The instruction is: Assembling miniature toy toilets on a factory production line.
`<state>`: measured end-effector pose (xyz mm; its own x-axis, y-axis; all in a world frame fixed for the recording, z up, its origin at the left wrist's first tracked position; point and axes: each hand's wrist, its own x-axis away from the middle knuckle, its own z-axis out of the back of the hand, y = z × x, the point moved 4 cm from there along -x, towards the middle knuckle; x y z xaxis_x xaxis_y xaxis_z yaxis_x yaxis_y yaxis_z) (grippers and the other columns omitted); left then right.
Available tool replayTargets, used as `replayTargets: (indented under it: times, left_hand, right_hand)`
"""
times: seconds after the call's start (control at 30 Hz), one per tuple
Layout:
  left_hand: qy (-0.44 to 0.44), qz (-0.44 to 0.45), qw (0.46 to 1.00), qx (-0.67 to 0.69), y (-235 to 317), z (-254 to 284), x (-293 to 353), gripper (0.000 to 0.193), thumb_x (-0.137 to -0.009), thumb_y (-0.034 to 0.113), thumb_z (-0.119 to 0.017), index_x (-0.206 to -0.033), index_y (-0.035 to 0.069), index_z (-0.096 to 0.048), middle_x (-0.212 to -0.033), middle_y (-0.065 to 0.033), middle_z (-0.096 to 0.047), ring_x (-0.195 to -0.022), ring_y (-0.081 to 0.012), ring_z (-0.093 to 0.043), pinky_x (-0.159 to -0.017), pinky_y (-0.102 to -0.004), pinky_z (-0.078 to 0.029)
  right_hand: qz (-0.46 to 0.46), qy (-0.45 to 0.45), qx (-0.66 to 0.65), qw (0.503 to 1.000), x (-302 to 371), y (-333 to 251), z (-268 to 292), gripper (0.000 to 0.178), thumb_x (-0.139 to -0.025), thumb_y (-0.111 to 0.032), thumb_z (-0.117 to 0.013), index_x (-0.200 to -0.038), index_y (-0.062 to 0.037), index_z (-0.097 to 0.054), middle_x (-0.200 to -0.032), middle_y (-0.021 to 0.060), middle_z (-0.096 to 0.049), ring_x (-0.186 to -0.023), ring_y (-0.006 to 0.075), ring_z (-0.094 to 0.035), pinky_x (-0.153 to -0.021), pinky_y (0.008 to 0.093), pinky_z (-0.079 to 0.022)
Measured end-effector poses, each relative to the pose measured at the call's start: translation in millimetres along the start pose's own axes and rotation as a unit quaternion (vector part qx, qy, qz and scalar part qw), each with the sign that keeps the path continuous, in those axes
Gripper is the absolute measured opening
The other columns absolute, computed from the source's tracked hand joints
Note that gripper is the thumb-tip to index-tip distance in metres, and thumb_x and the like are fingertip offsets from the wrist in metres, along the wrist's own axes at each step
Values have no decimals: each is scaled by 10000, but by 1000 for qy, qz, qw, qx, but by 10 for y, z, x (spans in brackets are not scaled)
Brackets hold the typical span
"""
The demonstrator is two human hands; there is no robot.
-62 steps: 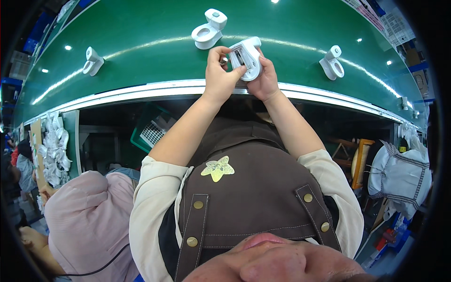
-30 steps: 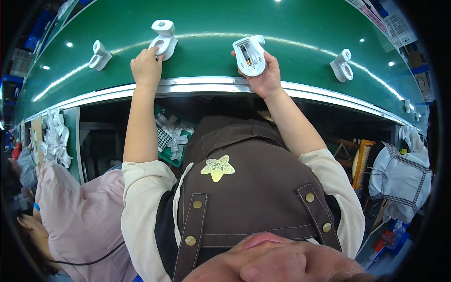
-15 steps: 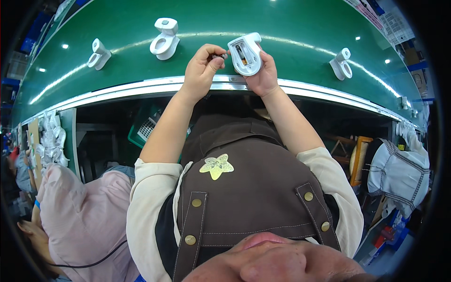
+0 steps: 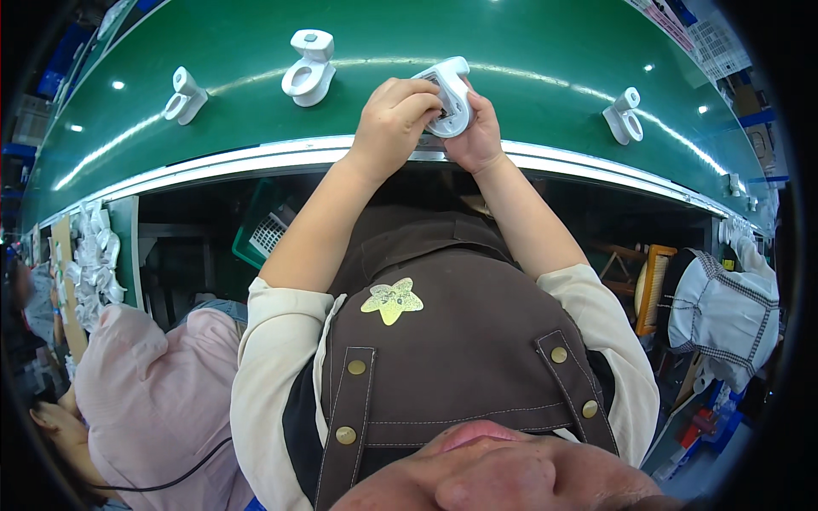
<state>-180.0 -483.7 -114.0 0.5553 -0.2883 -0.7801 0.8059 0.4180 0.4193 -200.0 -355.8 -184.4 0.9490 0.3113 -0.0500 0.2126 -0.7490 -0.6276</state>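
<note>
A white toy toilet is tipped over near the front edge of the green surface, its underside with an open, battery-type compartment facing up. My right hand grips it along its right side. The fingers of my left hand are pinched together and reach into the compartment. Whatever they hold is hidden behind them, as is most of the compartment. A larger white toy toilet stands upright to the left of my hands.
Smaller toy toilets stand at the left and at the right on the green conveyor belt. A metal rail runs along its near edge. A person in pink is at my left. A green basket sits below.
My left hand has moved right, bringing its pinched fingers with a small dark shiny piece into the compartment. The standing toy toilets have shifted slightly right.
</note>
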Motion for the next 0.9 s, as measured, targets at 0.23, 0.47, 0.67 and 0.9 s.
replayTargets:
  times: [0.23, 0.47, 0.67, 0.9]
  left_hand:
    - [56, 39, 998, 14, -16, 23, -14, 157, -631, 9, -701, -772, 54, -648, -927, -69, -608, -839, -252, -571, -715, -362, -463]
    - [75, 10, 995, -69, -27, -4, 56, 140, -662, -34, -692, -783, 29, -660, -962, -91, -599, -810, -212, -571, -658, -291, -478]
    - [105, 44, 993, -13, -91, 68, 83, 141, -669, -57, -673, -785, 23, -656, -963, -94, -600, -831, -218, -569, -656, -293, -478]
    - [108, 41, 987, -111, -49, 105, 137, 124, -643, 18, -690, -752, 65, -656, -947, -46, -629, -887, -244, -561, -769, -346, -420]
  right_hand:
    - [9, -10, 3, 1000, -20, 46, -99, 514, -897, -325, -363, -1369, -125, -327, -1255, 60, -494, -1159, 189, -476, -988, 341, -368]
    - [28, 12, 26, 999, -35, 100, -122, 529, -884, -347, -401, -1365, -138, -330, -1245, 47, -496, -1156, 176, -478, -972, 329, -384]
    - [23, 5, 24, 999, -43, 157, -161, 528, -886, -348, -405, -1369, -151, -323, -1248, 35, -490, -1141, 169, -486, -957, 327, -397]
    - [38, 9, 28, 999, -65, 210, -206, 528, -882, -354, -412, -1362, -156, -318, -1242, 38, -492, -1126, 175, -494, -947, 335, -410]
